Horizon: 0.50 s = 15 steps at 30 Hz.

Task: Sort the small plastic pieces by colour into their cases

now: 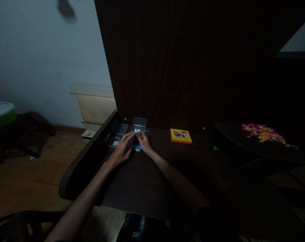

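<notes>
Both hands meet near the back left of the dark table. My left hand (122,150) has its fingers closed at the edge of a thin clear plastic piece (143,131), and my right hand (144,143) pinches the same piece from the other side. Its exact kind is too dim to make out. Just beyond the fingertips stands a small clear plastic box (139,121) with its lid raised. Between the hands, a small heap of blue and yellow bits (137,148) lies on the table, partly covered by the fingers.
More clear plastic boxes (122,129) sit by the raised left side panel (88,158). A yellow box (181,136) lies to the right. Farther right, many pink and yellow small pieces (264,132) are heaped on a dark surface. A tall dark panel (167,67) rises behind.
</notes>
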Each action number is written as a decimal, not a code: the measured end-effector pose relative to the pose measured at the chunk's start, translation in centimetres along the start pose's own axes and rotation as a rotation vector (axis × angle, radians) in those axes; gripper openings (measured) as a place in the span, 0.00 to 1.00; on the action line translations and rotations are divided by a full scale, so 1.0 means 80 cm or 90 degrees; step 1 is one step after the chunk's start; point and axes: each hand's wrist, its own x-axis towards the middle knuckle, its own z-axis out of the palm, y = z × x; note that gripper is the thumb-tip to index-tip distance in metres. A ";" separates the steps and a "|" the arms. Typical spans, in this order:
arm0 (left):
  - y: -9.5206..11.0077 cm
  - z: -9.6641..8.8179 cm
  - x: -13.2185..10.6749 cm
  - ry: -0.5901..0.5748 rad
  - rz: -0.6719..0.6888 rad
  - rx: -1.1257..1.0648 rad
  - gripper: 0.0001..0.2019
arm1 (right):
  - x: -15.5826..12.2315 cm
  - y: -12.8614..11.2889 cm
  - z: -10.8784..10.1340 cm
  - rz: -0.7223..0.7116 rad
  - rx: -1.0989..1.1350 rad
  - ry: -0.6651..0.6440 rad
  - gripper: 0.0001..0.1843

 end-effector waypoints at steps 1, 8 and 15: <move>0.000 0.000 -0.001 -0.003 0.001 0.000 0.32 | 0.001 0.002 -0.002 0.006 0.000 -0.001 0.07; 0.001 0.002 -0.003 -0.002 0.002 0.002 0.32 | 0.006 0.014 -0.008 0.025 -0.003 0.016 0.05; 0.003 0.001 -0.002 0.006 0.016 0.005 0.32 | 0.009 0.016 -0.008 0.023 0.000 0.015 0.04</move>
